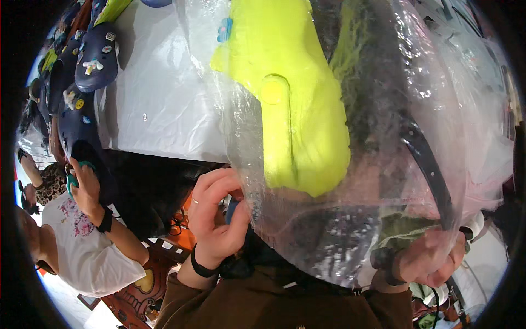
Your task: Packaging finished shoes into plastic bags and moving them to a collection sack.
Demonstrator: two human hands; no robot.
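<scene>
A bright yellow-green clog (315, 120) with a pivoting heel strap and a blue charm lies in or behind a large clear plastic bag (329, 241) right in front of me. My left hand (216, 211), a ring on one finger, pinches the bag's near left edge between thumb and fingers. Seen through the plastic, my right hand (430, 257) has its fingers curled at the bag's near right side, closed on the film. A dark curved strap with small light dots (430, 170) shows through the plastic above my right hand.
White sheeting covers the table (164, 104). Navy clogs with charms (97, 57) are piled at the far left. On the left a co-worker in a white top (82, 241) holds something teal (74, 178) against a navy clog. More crumpled clear plastic (476, 82) lies at right.
</scene>
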